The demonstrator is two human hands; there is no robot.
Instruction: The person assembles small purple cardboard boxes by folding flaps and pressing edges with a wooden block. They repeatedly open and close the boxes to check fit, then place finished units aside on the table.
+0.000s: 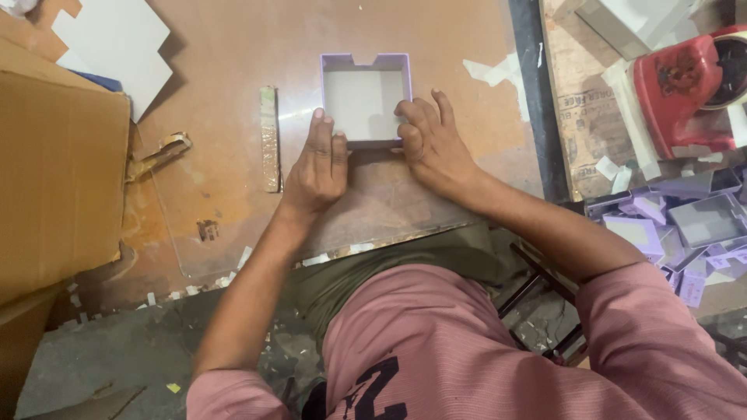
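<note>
- Nearest to me is my own lap: the pink shirt and the olive trousers under it, with my two forearms running out from there to the board.
- My left hand lies flat, fingers together and stretched forward, the fingertips pressing on the near left corner of the small lilac box; it grips nothing, it only bears down.
- My right hand is half curled, fingers bent over the near right edge of that box, pinching its wall lightly rather than closing on it.
- The box sits open side up on the brown board, straight ahead of me, its far wall notched in the middle and its inside pale grey.
- I judge that I am pressing down the near wall, smoothing the lilac covering onto it. What that calls for now is even pressure along the edge, with the corners kept square.
- Just left of my left hand lies a narrow worn strip, apart from the box.
- Further left stands a big brown carton, with white card sheets beyond it.
- To the right, past a dark gap, are a red tape dispenser and a heap of lilac box parts.
</note>
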